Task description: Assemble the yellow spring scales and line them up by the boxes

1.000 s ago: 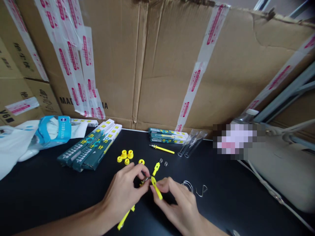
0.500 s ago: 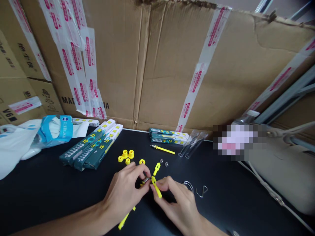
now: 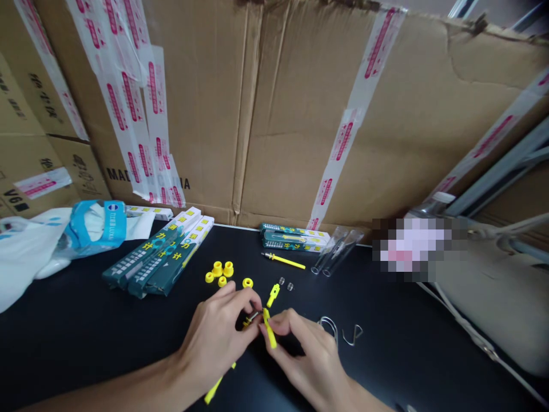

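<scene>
My left hand (image 3: 214, 337) is closed, pinching the metal end of a long yellow rod (image 3: 218, 383) that runs down under the palm toward me. My right hand (image 3: 306, 357) is closed too, pinching a short yellow plastic piece (image 3: 269, 328) whose tip meets the rod's metal end between the two hands. Both hands hover just above the black table (image 3: 86, 337). Just beyond them lie another small yellow piece (image 3: 273, 294), several yellow caps (image 3: 221, 270), two tiny clear caps (image 3: 285, 284) and a metal hook (image 3: 351, 335).
Green and white boxes (image 3: 158, 256) lie at the left, more green boxes (image 3: 294, 237) at the back with a yellow rod (image 3: 283, 261) and clear tubes (image 3: 337, 250). A taped cardboard wall (image 3: 274, 114) stands behind. A white bag (image 3: 26, 252) sits far left, a beige bag (image 3: 497, 292) at right.
The short yellow piece in my right hand has tilted more upright and its tip has closed in on the rod's metal end. Both hands stay in place.
</scene>
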Available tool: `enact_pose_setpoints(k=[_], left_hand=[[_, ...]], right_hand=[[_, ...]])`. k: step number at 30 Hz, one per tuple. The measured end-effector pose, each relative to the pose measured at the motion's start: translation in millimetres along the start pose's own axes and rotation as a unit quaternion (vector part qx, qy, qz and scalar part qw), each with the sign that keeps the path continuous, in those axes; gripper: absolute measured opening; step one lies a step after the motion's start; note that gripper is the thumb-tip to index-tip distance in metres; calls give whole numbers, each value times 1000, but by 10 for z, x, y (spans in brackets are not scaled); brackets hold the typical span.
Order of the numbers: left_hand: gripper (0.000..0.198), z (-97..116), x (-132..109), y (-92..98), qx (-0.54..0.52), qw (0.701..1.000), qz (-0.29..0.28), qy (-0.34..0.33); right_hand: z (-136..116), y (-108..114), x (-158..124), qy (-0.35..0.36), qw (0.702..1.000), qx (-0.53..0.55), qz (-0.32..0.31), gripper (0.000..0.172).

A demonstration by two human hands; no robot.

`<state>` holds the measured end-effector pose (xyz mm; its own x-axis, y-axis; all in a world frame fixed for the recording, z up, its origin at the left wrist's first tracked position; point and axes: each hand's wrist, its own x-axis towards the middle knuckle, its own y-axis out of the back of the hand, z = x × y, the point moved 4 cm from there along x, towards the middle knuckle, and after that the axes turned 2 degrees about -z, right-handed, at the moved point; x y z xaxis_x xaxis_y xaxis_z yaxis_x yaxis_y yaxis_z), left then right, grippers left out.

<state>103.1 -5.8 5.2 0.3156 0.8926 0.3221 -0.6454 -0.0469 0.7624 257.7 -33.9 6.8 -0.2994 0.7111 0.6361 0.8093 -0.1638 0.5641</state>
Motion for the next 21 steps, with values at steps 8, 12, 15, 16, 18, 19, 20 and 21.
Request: enact_pose_setpoints(k=[8,12,15,16,18,19,20,21], left_hand=[[21,-13,6,-10,-10,1000,1,-3],[21,-19,10,-11,-10,1000,-1,-4],[21,-22,14,-14,-12,1000,-5,1],[20,-23,14,-15,-13,1000,-6,4],[20,-24,15,-19,-14,1000,-9,10],[20,-25,16,-22,-15,1000,-12,14],[20,-26,17,-25,-17,999,-17,21],[19,-27,19,-28,-21,999,-22,28]], right_hand=[[19,6,13,-21,1000,19,-5,18],[33,1,15,-25,999,21,-13,18],[42,-3,14,-32,999,24,-17,19],[44,-4,13,-36,999,24,-18,20],[47,-5,10,-42,999,24,-19,19],[48,-6,8,-43,999,23,-21,19],[49,-8,5,-43,999,22,-22,19],[49,-10,2,-41,999,19,-24,19]])
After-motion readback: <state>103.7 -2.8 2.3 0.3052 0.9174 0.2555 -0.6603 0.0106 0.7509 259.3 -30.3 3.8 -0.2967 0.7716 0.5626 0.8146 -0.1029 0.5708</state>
